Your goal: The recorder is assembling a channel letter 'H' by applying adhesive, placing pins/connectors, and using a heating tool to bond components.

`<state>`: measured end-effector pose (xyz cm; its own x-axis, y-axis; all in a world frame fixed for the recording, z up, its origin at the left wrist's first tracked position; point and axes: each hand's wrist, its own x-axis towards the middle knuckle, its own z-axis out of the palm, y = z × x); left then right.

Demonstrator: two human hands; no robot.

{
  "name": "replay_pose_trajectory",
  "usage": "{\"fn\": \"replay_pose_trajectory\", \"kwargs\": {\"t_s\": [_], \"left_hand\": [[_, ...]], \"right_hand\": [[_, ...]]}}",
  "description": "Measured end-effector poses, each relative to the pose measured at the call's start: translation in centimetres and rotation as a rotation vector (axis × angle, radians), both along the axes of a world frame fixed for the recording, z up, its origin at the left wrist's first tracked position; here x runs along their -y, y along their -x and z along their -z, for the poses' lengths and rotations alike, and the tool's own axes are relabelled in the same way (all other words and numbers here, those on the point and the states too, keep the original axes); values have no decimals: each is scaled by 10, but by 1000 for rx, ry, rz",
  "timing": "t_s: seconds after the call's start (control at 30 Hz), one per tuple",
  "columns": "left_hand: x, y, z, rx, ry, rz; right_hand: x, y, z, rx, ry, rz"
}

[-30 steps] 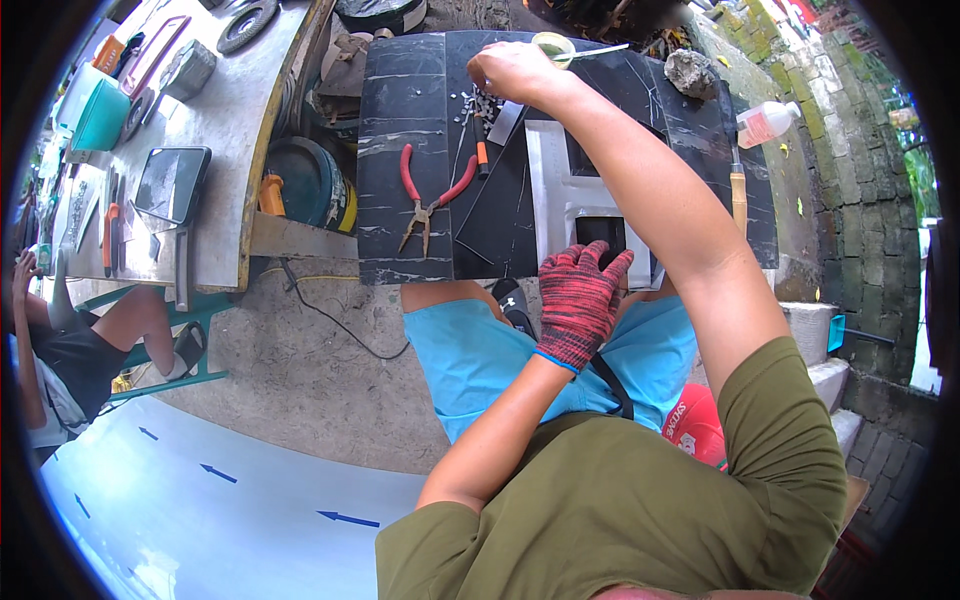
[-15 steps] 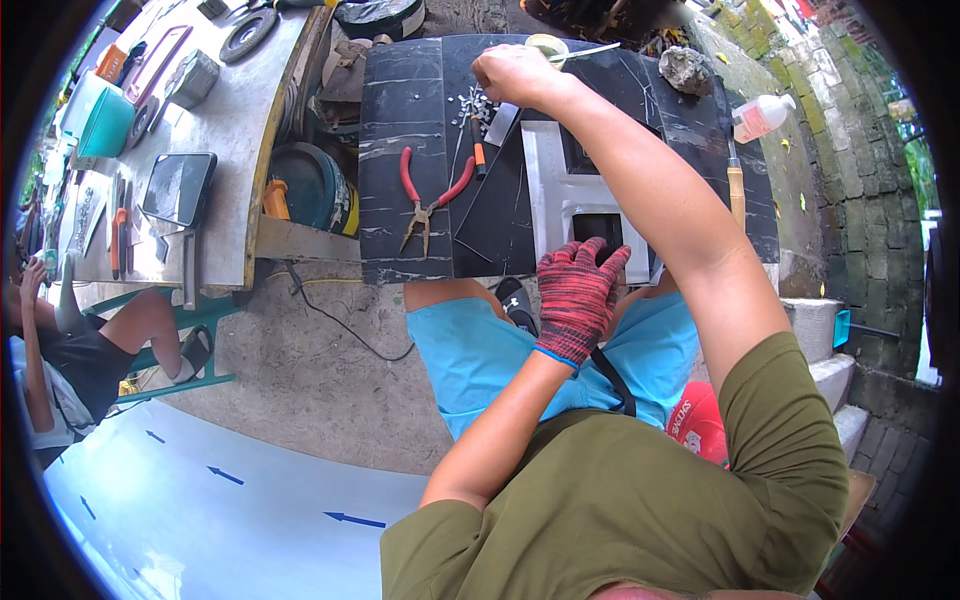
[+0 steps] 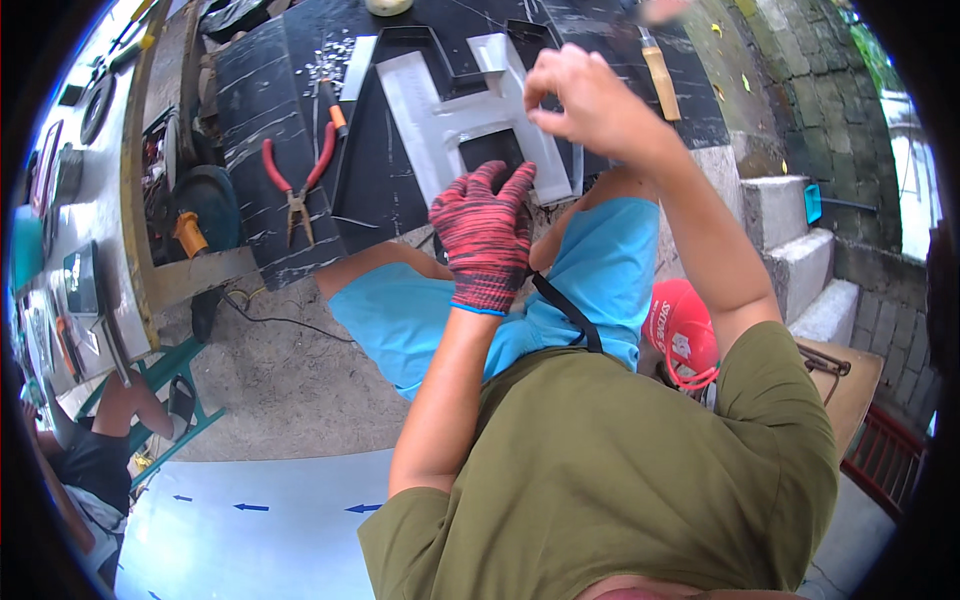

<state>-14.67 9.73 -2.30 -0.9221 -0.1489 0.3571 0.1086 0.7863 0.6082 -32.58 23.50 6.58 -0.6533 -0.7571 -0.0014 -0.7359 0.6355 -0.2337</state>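
Observation:
A grey metal letter shaped like an H (image 3: 408, 115) lies on the black marbled tabletop (image 3: 255, 130) before me. My left hand (image 3: 482, 240), in a red and black knit glove, rests at its near side, fingers stretched and a little apart over the gap between the legs. My bare right hand (image 3: 595, 105) hovers by the letter's right leg. Its thumb and forefinger curl together; anything between them is too small to make out. Left of the letter lie red-handled pliers (image 3: 297, 190), a black and orange tool (image 3: 333, 108) and a heap of small grey bits (image 3: 325, 62).
A tool with a wooden handle (image 3: 660, 80) lies at the far right of the tabletop. A round tub (image 3: 388, 6) is cut off at the top. To the left stands a cluttered bench (image 3: 150, 270), with another person sitting below. A red helmet-like object (image 3: 682, 325) sits at my right.
My right hand has come back from the heap of bits to beside the letter's right leg. The view has turned, shifting the tabletop up and left. My left hand stays at the letter.

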Motion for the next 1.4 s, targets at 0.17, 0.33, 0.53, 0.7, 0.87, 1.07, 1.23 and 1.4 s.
{"fn": "replay_pose_trajectory", "kwargs": {"t_s": [0.17, 0.33, 0.53, 0.7, 0.87, 1.07, 1.23, 1.4], "left_hand": [[-1, 2, -5, 82, 13, 15], [-1, 2, -4, 94, 30, -2], [1, 5, -3, 124, 57, -2], [4, 7, -3, 127, -13, -15], [8, 13, -6, 166, -131, 15], [10, 18, -9, 298, -90, -69], [11, 24, -14, 314, 22, -52], [7, 29, -22, 493, 78, -55]], "right_hand": [[-27, -41, 37, 72, -3, 30], [-34, -53, 48, 80, 51, 88], [-63, -70, 29, 68, 202, -29], [-64, -89, 42, 25, 197, -96], [-66, -93, 53, 0, 278, -65], [-67, -95, 52, 12, 289, -42], [-66, -95, 52, 32, 298, -35], [-66, -95, 52, 25, 288, -29]]}}
